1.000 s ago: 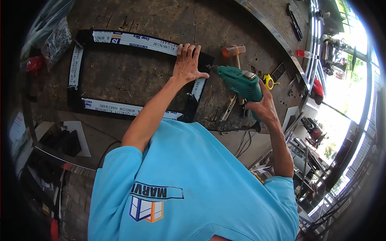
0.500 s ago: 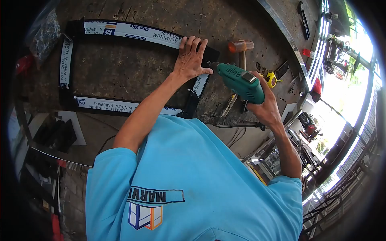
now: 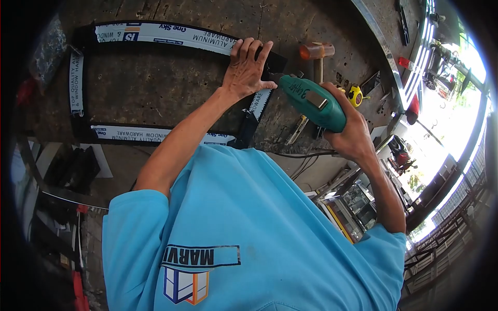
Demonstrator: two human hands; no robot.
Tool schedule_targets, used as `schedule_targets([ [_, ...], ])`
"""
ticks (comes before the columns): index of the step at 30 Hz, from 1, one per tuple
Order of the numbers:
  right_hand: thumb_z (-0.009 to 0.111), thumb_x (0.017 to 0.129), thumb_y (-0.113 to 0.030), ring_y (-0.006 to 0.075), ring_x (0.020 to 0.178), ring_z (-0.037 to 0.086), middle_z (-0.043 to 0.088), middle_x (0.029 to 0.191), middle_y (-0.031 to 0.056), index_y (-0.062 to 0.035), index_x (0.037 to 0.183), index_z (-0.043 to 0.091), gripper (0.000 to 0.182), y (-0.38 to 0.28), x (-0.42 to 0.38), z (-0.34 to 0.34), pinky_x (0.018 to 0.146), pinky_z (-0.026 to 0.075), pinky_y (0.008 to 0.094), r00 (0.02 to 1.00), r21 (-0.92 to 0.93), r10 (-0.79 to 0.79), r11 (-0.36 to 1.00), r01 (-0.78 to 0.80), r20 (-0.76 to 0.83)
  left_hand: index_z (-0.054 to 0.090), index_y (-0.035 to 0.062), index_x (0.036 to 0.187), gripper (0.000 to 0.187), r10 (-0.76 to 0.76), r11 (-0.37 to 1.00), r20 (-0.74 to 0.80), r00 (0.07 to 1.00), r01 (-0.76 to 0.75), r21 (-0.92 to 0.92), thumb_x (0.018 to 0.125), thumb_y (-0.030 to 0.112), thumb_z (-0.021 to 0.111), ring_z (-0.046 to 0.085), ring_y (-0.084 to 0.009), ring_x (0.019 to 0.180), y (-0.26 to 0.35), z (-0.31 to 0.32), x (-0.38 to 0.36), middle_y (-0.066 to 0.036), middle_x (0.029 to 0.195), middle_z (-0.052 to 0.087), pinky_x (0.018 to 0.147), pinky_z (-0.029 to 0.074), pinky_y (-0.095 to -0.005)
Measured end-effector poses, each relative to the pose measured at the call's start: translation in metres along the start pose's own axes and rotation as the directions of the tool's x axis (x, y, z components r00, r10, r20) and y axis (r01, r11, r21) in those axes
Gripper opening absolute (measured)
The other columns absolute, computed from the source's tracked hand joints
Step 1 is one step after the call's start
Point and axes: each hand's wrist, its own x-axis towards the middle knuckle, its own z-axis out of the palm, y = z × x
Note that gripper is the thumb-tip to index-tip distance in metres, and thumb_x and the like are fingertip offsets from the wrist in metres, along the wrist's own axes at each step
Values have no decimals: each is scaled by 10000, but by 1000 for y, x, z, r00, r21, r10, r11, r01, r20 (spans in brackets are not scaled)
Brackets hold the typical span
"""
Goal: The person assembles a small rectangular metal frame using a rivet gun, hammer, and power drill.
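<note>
A black rectangular aluminum frame [image 3: 241, 136], with white printed protective film along its sides, lies flat on the workbench. My left hand [image 3: 245, 73] rests on its upper right corner, fingers curled over the top bar and thumb out along the right side bar. In my right hand [image 3: 354, 124] is a green power drill [image 3: 316, 106], gripped round the handle. The drill's nose points left at the frame's right side, close to my left thumb. Whether the bit touches the frame cannot be made out.
Beyond the drill lie a mallet [image 3: 317, 52] with an orange head, a yellow tape measure [image 3: 355, 96] and a utility knife [image 3: 296, 129]. A power cord [image 3: 306, 155] runs along the bench edge. A clear plastic bag [image 3: 49, 52] sits at far left; a metal strip [image 3: 381, 44] crosses the right.
The drill has turned a little in my right hand, its nose staying by the frame's right side. My left hand keeps its place on the corner. The whole view has shifted slightly.
</note>
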Motion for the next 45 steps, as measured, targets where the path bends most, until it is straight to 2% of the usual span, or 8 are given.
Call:
schedule_targets([
  [13, 620, 626, -26, 386, 1049, 613, 644, 1118, 164, -266, 1353, 414, 792, 5, 10, 7, 931, 466, 453, 1000, 3, 23, 1000, -23, 7, 189, 89, 1453, 1247, 17, 999, 4, 1000, -17, 50, 509, 590, 831, 234, -310, 1293, -1, 2, 0, -120, 1267, 336, 1090, 121, -475],
  [18, 654, 568, -56, 347, 1114, 590, 618, 1187, 146, -238, 1354, 443, 833, 13, 9, 0, 1009, 419, 431, 1000, 193, -12, 981, 11, 4, 167, 66, 1458, 1257, -6, 998, 27, 1000, 4, 57, 536, 671, 771, 231, -310, 1308, -1, 2, 0, -125, 1290, 336, 1109, 112, -479],
  [22, 657, 546, -63, 331, 1107, 590, 614, 1190, 133, -222, 1359, 452, 854, 0, -7, -10, 1022, 409, 418, 999, 154, 38, 987, -36, -12, 153, 56, 1460, 1259, -10, 999, 27, 1000, 9, 39, 549, 679, 759, 226, -310, 1314, -1, 3, -3, -125, 1306, 335, 1114, 105, -479],
  [25, 660, 547, -59, 278, 1084, 585, 605, 1175, 115, -216, 1361, 461, 853, 0, -7, -19, 1007, 414, 394, 996, 329, 85, 941, -77, -8, 118, 54, 1474, 1264, 9, 999, 0, 1000, -9, 42, 576, 703, 725, 227, -309, 1313, -2, 5, -1, -129, 1332, 325, 1120, 99, -482],
  [33, 667, 559, -67, 271, 1061, 590, 608, 1154, 115, -208, 1356, 460, 835, 12, 10, -3, 987, 421, 383, 996, 270, -12, 962, 35, -86, 132, 52, 1474, 1247, -9, 999, 17, 1000, 8, 53, 599, 788, 628, 239, -313, 1308, -4, 8, -1, -129, 1339, 325, 1118, 107, -486],
  [36, 671, 572, -71, 286, 1073, 596, 604, 1174, 128, -227, 1358, 447, 832, 12, 11, -2, 993, 426, 394, 998, 287, 17, 958, 3, -68, 136, 51, 1473, 1247, 6, 999, -8, 1000, -5, 52, 590, 750, 670, 253, -312, 1303, -3, 6, 0, -129, 1332, 336, 1115, 116, -486],
  [42, 644, 614, -50, 361, 1037, 632, 639, 1128, 162, -256, 1363, 416, 809, -9, 10, 2, 977, 464, 447, 999, 52, 12, 999, -9, -44, 126, 50, 1459, 1273, 20, 999, -3, 1000, -20, 40, 540, 634, 786, 275, -311, 1284, 0, 0, 0, -127, 1291, 344, 1103, 149, -473],
  [45, 611, 606, -21, 383, 949, 653, 662, 1029, 194, -263, 1350, 409, 808, -7, 14, 0, 874, 515, 445, 993, 0, -76, 997, 76, -86, 125, 71, 1461, 1264, 40, 999, -20, 999, -40, 30, 540, 622, 793, 282, -310, 1277, -2, 2, -1, -121, 1272, 350, 1097, 154, -478],
])
